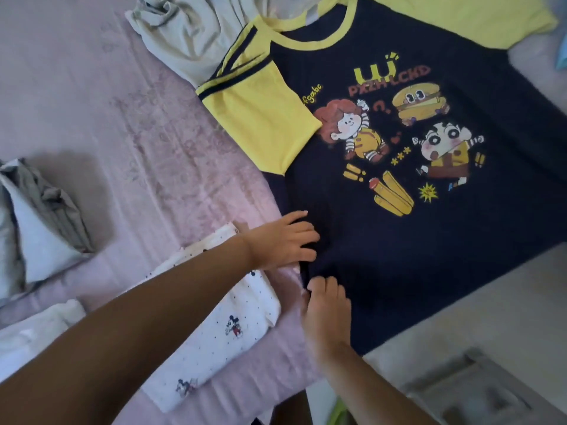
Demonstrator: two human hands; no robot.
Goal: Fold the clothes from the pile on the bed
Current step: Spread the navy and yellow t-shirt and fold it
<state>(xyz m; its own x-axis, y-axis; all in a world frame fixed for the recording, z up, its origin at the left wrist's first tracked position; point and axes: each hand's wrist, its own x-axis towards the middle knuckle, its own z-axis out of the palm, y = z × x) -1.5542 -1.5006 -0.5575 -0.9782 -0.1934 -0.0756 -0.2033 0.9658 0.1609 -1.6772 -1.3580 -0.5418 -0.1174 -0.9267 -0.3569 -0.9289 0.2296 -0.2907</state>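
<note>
Pink, faintly patterned bedding covers the bed (129, 124), and we have a navy T-shirt (383, 250) with yellow sleeves spread flat and print-side up over its right half, the hem hanging over the near right edge. One yellow sleeve (260, 118) is already turned in over the chest; the other still lies open toward the far right corner.

Our left hand (280, 240) rests flat on the shirt's left side near the hem, fingers (302, 237) straight and slightly spread, pressing the cloth. Our right hand (326, 305) sits just beside it at the hem corner; it is blurred, and its fingers seem curled at the navy edge, though we cannot tell whether they truly pinch it.

The shirt's long axis runs from our hands away to the yellow collar, and the whole body lies to the right of both hands. We judge the next fold carries this left side rightward, so the right hand is the nearer one to lead.

The jersey looks soft, thin and limp, with a slightly stiff printed patch. A folded white dotted garment (214, 326) lies under our left forearm, a crumpled grey pile (181, 35) at the far edge, and more grey cloth (36, 216) at the left edge.
</note>
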